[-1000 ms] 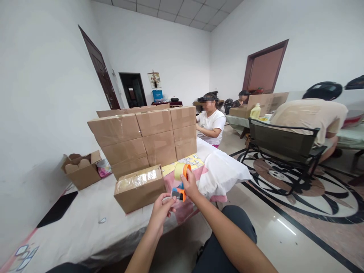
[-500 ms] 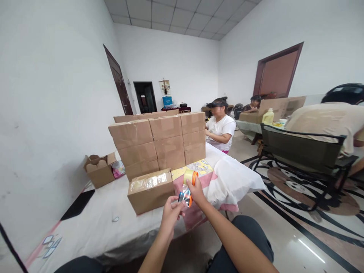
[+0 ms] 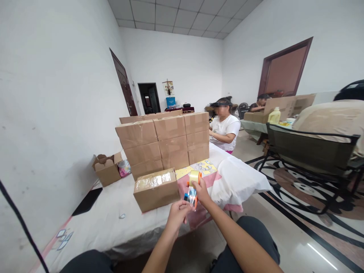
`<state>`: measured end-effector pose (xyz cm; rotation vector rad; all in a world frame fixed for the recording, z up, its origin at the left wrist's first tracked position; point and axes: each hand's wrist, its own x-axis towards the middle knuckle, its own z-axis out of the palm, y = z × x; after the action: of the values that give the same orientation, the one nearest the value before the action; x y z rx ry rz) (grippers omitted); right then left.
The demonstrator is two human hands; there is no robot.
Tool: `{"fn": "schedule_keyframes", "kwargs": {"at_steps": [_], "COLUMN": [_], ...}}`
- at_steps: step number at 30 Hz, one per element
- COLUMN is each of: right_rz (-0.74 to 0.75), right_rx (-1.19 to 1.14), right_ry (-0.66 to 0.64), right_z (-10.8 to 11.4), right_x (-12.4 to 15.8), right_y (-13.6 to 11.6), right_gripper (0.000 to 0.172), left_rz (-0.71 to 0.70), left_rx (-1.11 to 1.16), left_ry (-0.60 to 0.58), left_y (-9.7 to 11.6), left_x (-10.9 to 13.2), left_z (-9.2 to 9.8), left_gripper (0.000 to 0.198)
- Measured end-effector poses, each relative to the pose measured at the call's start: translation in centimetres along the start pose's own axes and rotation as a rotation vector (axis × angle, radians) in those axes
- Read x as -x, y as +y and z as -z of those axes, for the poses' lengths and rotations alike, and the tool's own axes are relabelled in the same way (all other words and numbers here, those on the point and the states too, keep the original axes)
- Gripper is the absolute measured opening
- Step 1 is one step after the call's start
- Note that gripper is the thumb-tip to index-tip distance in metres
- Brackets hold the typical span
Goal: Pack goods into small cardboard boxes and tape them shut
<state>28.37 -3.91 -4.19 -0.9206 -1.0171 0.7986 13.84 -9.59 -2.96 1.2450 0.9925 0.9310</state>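
Observation:
My right hand (image 3: 202, 191) is closed around an orange tape dispenser (image 3: 193, 186) that carries a roll of clear yellowish tape. My left hand (image 3: 178, 213) pinches the loose end of the tape just below the dispenser's blue blade end. Both hands hover at the table's near edge. Just left of them a small cardboard box (image 3: 156, 189) sits on the table, its top sealed with shiny tape.
Behind the small box stands a stack of sealed cartons (image 3: 165, 142). An open carton (image 3: 106, 169) sits by the wall. A white cloth covers the table (image 3: 113, 223). A person in a white shirt (image 3: 225, 129) sits at the far end; others and a folding chair (image 3: 309, 151) are right.
The view has swung left and up a little. My left hand has closed in on the tape end under the dispenser, and both hands have shifted slightly right in the picture.

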Motion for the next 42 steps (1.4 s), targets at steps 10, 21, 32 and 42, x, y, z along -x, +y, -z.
{"fn": "schedule_keyframes", "kwargs": {"at_steps": [10,21,32,42], "right_rz": [0.01,0.03,0.045,0.174], "right_rx": [0.088,0.172,0.166,0.31], "right_ry": [0.075,0.267,0.318,0.224], "right_z": [0.1,0.8,0.4,1.4], "right_x": [0.2,-0.6,-0.3,-0.7], "right_y": [-1.4,-0.7,-0.6,-2.1], "right_gripper": [0.034,0.05,0.051,0.051], "left_rz": [0.007,-0.008,-0.025,0.006], "left_rx": [-0.001,-0.038,-0.056,-0.011], "left_ry": [0.006,0.0,-0.041,-0.062], "left_y": [-0.6,-0.8,-1.1,-1.7], "left_x": [0.0,0.4,0.0,-0.8], "left_z": [-0.3,-0.3,0.4,0.2], "left_gripper": [0.049,0.04,0.037,0.057]}}
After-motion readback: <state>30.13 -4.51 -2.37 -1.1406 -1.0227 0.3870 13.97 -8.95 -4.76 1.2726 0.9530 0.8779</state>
